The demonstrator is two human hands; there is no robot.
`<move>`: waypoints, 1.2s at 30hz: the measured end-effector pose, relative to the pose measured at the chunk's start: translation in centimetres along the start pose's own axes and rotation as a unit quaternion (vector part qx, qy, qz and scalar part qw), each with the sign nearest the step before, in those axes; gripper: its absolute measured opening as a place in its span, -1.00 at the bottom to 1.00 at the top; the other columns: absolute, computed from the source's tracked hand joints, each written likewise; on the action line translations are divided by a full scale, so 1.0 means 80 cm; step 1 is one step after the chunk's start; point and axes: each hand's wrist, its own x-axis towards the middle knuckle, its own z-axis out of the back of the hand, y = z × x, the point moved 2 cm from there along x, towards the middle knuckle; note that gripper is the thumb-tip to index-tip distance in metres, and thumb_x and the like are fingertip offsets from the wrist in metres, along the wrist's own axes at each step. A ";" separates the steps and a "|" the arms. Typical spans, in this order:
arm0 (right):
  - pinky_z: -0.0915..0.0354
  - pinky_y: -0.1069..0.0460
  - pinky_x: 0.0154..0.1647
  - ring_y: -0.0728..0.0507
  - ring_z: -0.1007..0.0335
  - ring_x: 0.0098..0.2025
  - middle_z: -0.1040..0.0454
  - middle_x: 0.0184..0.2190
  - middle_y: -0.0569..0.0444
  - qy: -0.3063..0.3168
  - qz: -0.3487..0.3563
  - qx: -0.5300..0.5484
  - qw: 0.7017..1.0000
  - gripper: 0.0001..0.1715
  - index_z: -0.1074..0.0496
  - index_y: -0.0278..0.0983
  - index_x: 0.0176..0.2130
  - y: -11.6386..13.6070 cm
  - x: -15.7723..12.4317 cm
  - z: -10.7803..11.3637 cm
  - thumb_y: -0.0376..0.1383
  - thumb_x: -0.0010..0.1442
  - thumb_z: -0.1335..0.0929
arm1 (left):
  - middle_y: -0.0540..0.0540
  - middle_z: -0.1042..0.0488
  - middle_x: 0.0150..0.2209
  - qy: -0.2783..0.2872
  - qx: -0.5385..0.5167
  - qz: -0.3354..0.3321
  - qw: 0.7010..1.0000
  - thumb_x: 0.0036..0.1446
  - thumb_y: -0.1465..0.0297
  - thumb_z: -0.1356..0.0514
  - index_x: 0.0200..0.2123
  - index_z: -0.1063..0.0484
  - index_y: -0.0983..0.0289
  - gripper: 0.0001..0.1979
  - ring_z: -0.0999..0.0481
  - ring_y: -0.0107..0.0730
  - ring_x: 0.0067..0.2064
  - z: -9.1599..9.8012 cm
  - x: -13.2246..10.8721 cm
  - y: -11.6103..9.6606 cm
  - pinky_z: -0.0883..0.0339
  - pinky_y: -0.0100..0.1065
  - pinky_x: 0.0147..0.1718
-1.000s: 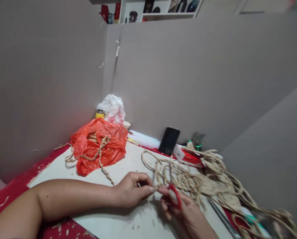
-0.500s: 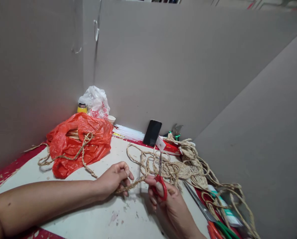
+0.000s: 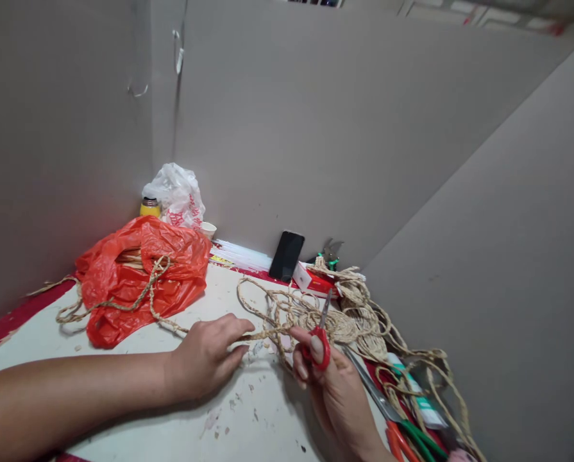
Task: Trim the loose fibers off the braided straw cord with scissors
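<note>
Fingers (image 3: 241, 328) of the left hand (image 3: 207, 359) pinch the braided straw cord (image 3: 266, 333) down against the tabletop (image 3: 161, 423). The right hand (image 3: 332, 391) is curled through the red handles of the scissors (image 3: 319, 339), blades pointing up and away, and its fingertips also touch the cord. The cord looks light and limp along its length, yet dry and a little brittle, likely to shed flakes and fray at a cut end. A grip close beside the worked spot should keep it from twisting. It seems to trail left into a red plastic bag (image 3: 137, 276) and right into a loose tangle (image 3: 363, 321). A pale, chip-strewn board covers the tabletop, hemmed in by plain cardboard walls (image 3: 339, 128), and a phone (image 3: 287, 255) leans at the back.
</note>
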 end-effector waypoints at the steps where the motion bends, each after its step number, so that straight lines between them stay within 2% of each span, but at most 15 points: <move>1: -0.01 0.09 -0.53 0.01 -0.06 -0.58 -0.22 -0.68 0.19 -0.003 0.002 -0.001 1.000 -0.50 -0.57 -0.32 -0.22 0.000 -0.001 0.000 0.04 0.05 -0.43 | 0.16 -0.48 -0.28 0.004 0.014 -0.017 1.000 0.20 0.45 -0.04 -0.04 -0.41 0.24 -0.71 -0.42 -0.34 -0.28 0.001 0.000 0.001 -0.19 -0.38 -0.30; 5: -0.03 0.08 -0.53 0.02 -0.08 -0.58 -0.25 -0.67 0.18 -0.018 0.005 -0.011 1.000 -0.49 -0.58 -0.30 -0.26 0.003 -0.003 -0.002 0.05 -0.03 -0.47 | 0.15 -0.47 -0.39 0.028 -0.006 -0.016 0.999 0.23 0.39 -0.04 -0.07 -0.48 0.23 -0.71 -0.40 -0.37 -0.37 0.003 -0.001 -0.004 -0.17 -0.39 -0.36; 7: -0.03 0.08 -0.54 0.02 -0.09 -0.58 -0.26 -0.66 0.17 -0.013 0.002 -0.016 1.000 -0.49 -0.59 -0.30 -0.26 0.002 -0.003 -0.001 0.05 -0.03 -0.47 | 0.12 -0.47 -0.42 0.042 -0.098 0.041 0.993 0.21 0.35 -0.07 -0.20 -0.51 0.25 -0.77 -0.40 -0.40 -0.38 0.000 -0.001 -0.009 -0.19 -0.41 -0.35; 8: -0.04 0.09 -0.54 0.02 -0.10 -0.58 -0.26 -0.65 0.17 -0.009 -0.002 -0.021 1.000 -0.50 -0.59 -0.30 -0.26 0.001 -0.002 0.000 0.05 -0.02 -0.47 | 0.10 -0.45 -0.45 0.055 -0.170 0.092 0.980 0.21 0.32 -0.08 -0.27 -0.49 0.26 -0.78 -0.39 -0.43 -0.42 -0.003 -0.002 -0.012 -0.19 -0.42 -0.38; 9: -0.04 0.09 -0.55 0.02 -0.10 -0.58 -0.27 -0.64 0.16 -0.007 -0.007 -0.030 1.000 -0.51 -0.59 -0.30 -0.25 -0.001 -0.001 0.002 0.04 -0.01 -0.46 | 0.06 -0.43 -0.51 0.076 -0.255 0.154 0.952 0.20 0.29 -0.08 -0.34 -0.45 0.27 -0.78 -0.35 -0.46 -0.49 -0.007 -0.003 -0.015 -0.19 -0.44 -0.45; 10: -0.05 0.09 -0.55 0.01 -0.11 -0.57 -0.28 -0.63 0.15 -0.006 -0.010 -0.043 0.999 -0.52 -0.59 -0.29 -0.25 -0.003 0.001 0.004 0.03 -0.01 -0.46 | 0.02 -0.40 -0.57 0.102 -0.347 0.224 0.905 0.19 0.27 -0.08 -0.38 -0.40 0.27 -0.78 -0.30 -0.51 -0.57 -0.011 -0.004 -0.018 -0.15 -0.47 -0.54; 13: -0.10 0.08 -0.54 0.00 -0.13 -0.52 -0.41 -0.48 0.05 -0.013 0.003 -0.103 0.995 -0.57 -0.58 -0.28 -0.25 -0.007 0.005 0.012 0.00 0.02 -0.46 | -0.02 -0.40 -0.65 0.170 -0.553 0.368 0.728 0.12 0.27 -0.13 -0.35 -0.34 0.28 -0.82 -0.15 -0.59 -0.74 -0.018 -0.009 -0.032 0.00 -0.52 -0.72; 14: -0.11 0.07 -0.53 -0.01 -0.14 -0.51 -0.44 -0.40 0.02 -0.012 0.011 -0.123 0.992 -0.59 -0.58 -0.28 -0.27 -0.006 0.006 0.014 -0.02 0.03 -0.45 | 0.00 -0.43 -0.63 0.177 -0.589 0.384 0.689 0.11 0.29 -0.15 -0.32 -0.35 0.29 -0.83 -0.15 -0.61 -0.76 -0.017 -0.010 -0.036 0.02 -0.53 -0.74; 16: -0.13 0.07 -0.51 -0.01 -0.14 -0.49 -0.45 -0.32 0.00 -0.006 0.026 -0.159 0.987 -0.64 -0.57 -0.28 -0.31 -0.002 0.008 0.017 -0.04 0.07 -0.43 | 0.03 -0.46 -0.61 0.172 -0.627 0.391 0.652 0.10 0.34 -0.14 -0.24 -0.38 0.32 -0.81 -0.14 -0.62 -0.78 -0.014 -0.009 -0.039 0.02 -0.54 -0.77; 19: -0.14 0.06 -0.47 -0.05 -0.17 -0.47 -0.39 -0.45 0.05 0.020 0.043 -0.211 0.976 -0.68 -0.52 -0.28 -0.38 0.008 0.009 0.018 -0.06 0.11 -0.40 | 0.01 -0.44 -0.61 0.135 -0.637 0.398 0.646 0.11 0.38 -0.13 -0.15 -0.37 0.34 -0.76 -0.09 -0.63 -0.79 -0.013 -0.003 -0.026 0.07 -0.54 -0.80; 22: -0.14 0.07 -0.46 -0.07 -0.19 -0.47 -0.29 -0.56 0.11 0.071 0.078 -0.295 0.950 -0.65 -0.38 -0.26 -0.54 0.011 0.009 0.015 -0.11 0.16 -0.34 | -0.01 -0.43 -0.58 0.093 -0.629 0.416 0.650 0.13 0.39 -0.13 -0.11 -0.35 0.33 -0.75 -0.07 -0.65 -0.77 -0.019 0.006 0.003 0.14 -0.55 -0.79; 25: -0.09 0.08 -0.50 -0.04 -0.15 -0.52 -0.22 -0.62 0.14 0.137 0.125 -0.412 0.892 -0.60 -0.20 -0.24 -0.63 0.002 0.007 0.011 -0.22 0.19 -0.27 | -0.03 -0.42 -0.56 0.085 -0.636 0.416 0.645 0.15 0.40 -0.13 -0.08 -0.34 0.31 -0.75 -0.07 -0.68 -0.74 -0.026 0.012 0.027 0.17 -0.57 -0.77; 28: -0.04 0.08 -0.52 -0.02 -0.15 -0.55 -0.21 -0.62 0.15 0.179 0.176 -0.518 0.818 -0.66 -0.16 -0.23 -0.61 -0.011 0.005 0.009 -0.28 0.17 -0.25 | 0.00 -0.45 -0.52 0.098 -0.646 0.413 0.635 0.14 0.41 -0.14 -0.09 -0.33 0.29 -0.75 -0.09 -0.68 -0.74 -0.030 0.014 0.036 0.14 -0.58 -0.78; 32: 0.00 0.08 -0.53 -0.01 -0.14 -0.57 -0.24 -0.62 0.15 0.160 0.239 -0.622 0.728 -0.72 -0.19 -0.23 -0.58 -0.016 0.003 0.011 -0.27 0.12 -0.28 | 0.05 -0.51 -0.47 0.113 -0.647 0.407 0.635 0.16 0.40 -0.13 -0.09 -0.30 0.28 -0.77 -0.15 -0.67 -0.75 -0.031 0.013 0.034 0.03 -0.58 -0.79; 36: 0.01 0.08 -0.51 -0.01 -0.14 -0.58 -0.27 -0.61 0.14 0.144 0.278 -0.668 0.675 -0.76 -0.24 -0.23 -0.56 -0.014 0.002 0.010 -0.24 0.09 -0.31 | 0.06 -0.52 -0.47 0.122 -0.656 0.401 0.628 0.14 0.41 -0.14 -0.10 -0.27 0.28 -0.76 -0.17 -0.66 -0.76 -0.033 0.011 0.032 -0.01 -0.58 -0.79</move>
